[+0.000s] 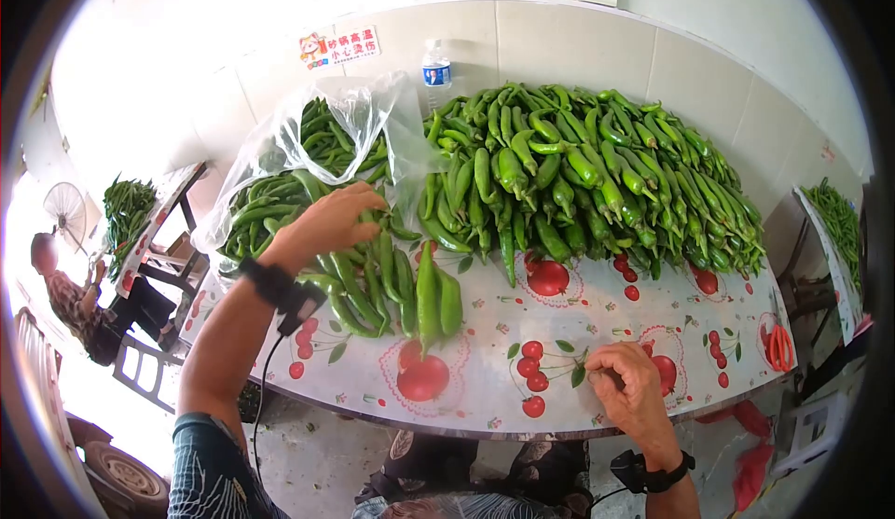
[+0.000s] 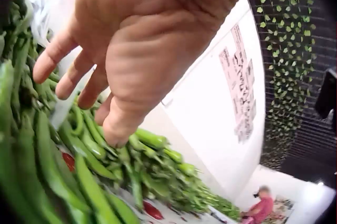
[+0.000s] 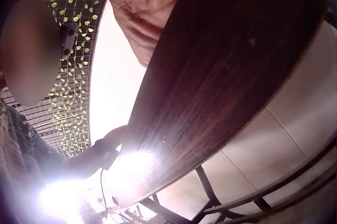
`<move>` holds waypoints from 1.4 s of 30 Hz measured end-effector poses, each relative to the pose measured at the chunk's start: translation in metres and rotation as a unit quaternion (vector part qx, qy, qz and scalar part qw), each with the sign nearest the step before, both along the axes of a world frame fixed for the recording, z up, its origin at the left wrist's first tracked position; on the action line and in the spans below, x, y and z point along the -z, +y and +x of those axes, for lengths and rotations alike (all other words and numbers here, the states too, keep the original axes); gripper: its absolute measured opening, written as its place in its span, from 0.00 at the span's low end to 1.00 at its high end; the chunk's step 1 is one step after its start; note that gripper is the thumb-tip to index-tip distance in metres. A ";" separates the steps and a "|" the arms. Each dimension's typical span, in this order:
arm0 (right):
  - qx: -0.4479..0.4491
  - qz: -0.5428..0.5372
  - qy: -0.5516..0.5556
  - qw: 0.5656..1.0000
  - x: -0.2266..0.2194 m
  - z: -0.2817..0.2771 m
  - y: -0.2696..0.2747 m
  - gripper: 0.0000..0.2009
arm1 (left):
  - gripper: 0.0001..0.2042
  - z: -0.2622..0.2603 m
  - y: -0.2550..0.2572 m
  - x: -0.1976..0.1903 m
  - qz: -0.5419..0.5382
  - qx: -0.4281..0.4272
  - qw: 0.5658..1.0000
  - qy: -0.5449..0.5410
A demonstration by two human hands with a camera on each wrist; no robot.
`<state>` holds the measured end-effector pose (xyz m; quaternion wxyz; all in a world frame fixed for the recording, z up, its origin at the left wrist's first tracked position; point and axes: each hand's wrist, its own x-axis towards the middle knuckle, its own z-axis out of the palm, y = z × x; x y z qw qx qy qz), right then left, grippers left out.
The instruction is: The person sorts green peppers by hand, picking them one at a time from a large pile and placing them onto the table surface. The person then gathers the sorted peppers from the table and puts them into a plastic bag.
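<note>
My left hand [image 1: 331,225] reaches over long green peppers at the mouth of a clear plastic bag [image 1: 401,113]. In the left wrist view its fingers [image 2: 67,84] spread loosely downward above the peppers [image 2: 87,182], with nothing held between them. Some bagged peppers [image 1: 266,207] lie left of this hand, and a small row of loose peppers [image 1: 429,300] lies just in front of it. My right hand [image 1: 629,384] rests near the table's front edge, fingers loosely curled and holding no visible thing. The right wrist view shows only part of that hand [image 3: 139,13], its fingers hidden.
A large heap of green peppers [image 1: 578,169] covers the back right of the fruit-print table [image 1: 485,370]. A water bottle [image 1: 436,76] stands by the wall. Orange-handled scissors [image 1: 780,346] lie at the right edge. Another person [image 1: 79,295] is beside a pepper-laden table at left.
</note>
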<state>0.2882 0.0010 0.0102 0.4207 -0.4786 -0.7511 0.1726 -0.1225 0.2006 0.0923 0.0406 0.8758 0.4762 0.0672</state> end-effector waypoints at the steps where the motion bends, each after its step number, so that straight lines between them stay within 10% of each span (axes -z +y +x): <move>1: 0.001 -0.006 0.006 1.000 0.000 0.000 0.000 0.06 | 0.22 -0.004 0.013 0.008 -0.005 -0.015 1.000 0.003; 19: -0.001 -0.001 0.001 1.000 0.001 0.001 0.003 0.07 | 0.30 0.016 0.053 0.035 -0.097 -0.241 0.955 0.140; 42: 0.013 -0.034 0.017 0.999 0.000 0.001 0.000 0.06 | 0.21 -0.013 0.023 0.020 -0.003 -0.110 0.988 -0.106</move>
